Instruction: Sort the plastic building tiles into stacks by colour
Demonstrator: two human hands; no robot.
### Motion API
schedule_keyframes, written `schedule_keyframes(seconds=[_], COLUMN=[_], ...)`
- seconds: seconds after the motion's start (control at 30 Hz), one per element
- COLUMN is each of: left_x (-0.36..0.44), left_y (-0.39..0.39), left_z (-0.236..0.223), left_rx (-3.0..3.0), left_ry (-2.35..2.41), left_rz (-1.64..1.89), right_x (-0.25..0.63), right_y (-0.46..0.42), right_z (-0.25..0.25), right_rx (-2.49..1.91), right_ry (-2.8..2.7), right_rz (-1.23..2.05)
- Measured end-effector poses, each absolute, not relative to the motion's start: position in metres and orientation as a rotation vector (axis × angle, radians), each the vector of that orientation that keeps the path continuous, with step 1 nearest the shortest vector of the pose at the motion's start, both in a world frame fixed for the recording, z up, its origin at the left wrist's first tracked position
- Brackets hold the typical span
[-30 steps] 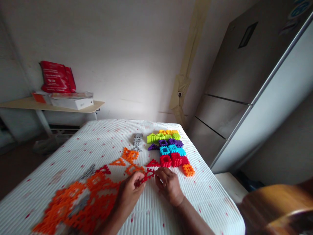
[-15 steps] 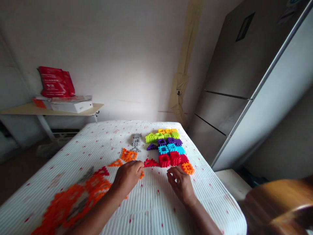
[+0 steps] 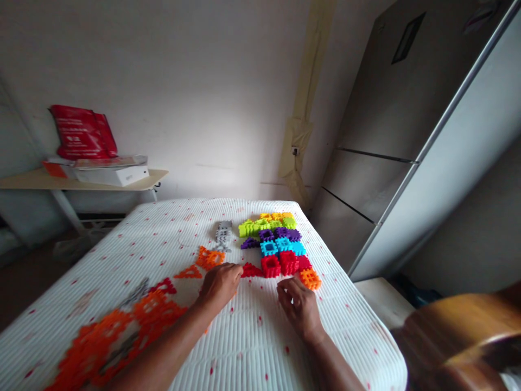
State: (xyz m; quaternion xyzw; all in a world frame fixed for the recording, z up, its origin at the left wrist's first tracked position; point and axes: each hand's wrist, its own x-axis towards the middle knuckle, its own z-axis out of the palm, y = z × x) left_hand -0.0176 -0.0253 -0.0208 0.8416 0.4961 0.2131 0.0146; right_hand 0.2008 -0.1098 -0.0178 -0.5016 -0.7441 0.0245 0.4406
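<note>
Left hand (image 3: 222,283): fingers bunched at the left end of the red triangles (image 3: 253,271); cannot tell whether they grip. Right hand (image 3: 302,307): fingers loosely curled, gap showing, near the orange block (image 3: 310,279). Red stacks (image 3: 271,269) sit just right of the triangles. Orange pieces (image 3: 153,307) spread leftward on white ribbed cloth (image 3: 244,342); grey stack (image 3: 223,232) lies beyond.

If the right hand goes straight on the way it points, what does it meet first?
The right hand would probably meet the red square pieces just ahead; depth makes the gap uncertain.
</note>
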Motion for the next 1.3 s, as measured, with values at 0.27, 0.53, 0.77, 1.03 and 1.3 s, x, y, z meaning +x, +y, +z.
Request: schedule_keyframes(seconds=[0.27, 0.53, 0.77, 1.03, 1.3], left_x=[-0.017, -0.018, -0.016, -0.009, -0.059], left_y=[-0.025, -0.025, -0.024, -0.032, -0.030], left_z=[-0.023, -0.027, -0.029, -0.014, 0.045], left_rx=[2.700, 2.719, 2.724, 2.653, 2.405], left_ry=[1.530, 1.524, 1.507, 1.588, 1.848], left_rz=[0.631, 0.623, 0.599, 0.495, 0.278], right_x=[0.197, 0.197, 0.196, 0.200, 0.204], right_y=[-0.110, -0.109, -0.108, -0.106, -0.105], right_z=[-0.015, -0.017, -0.018, -0.025, -0.028], right_rx=[-1.249, -1.245, -1.246, -1.215, -1.191], right_ry=[-1.873, -1.888, -1.893, -1.912, -1.915], right_rz=[0.079, 0.041, 0.040, 0.045, 0.014])
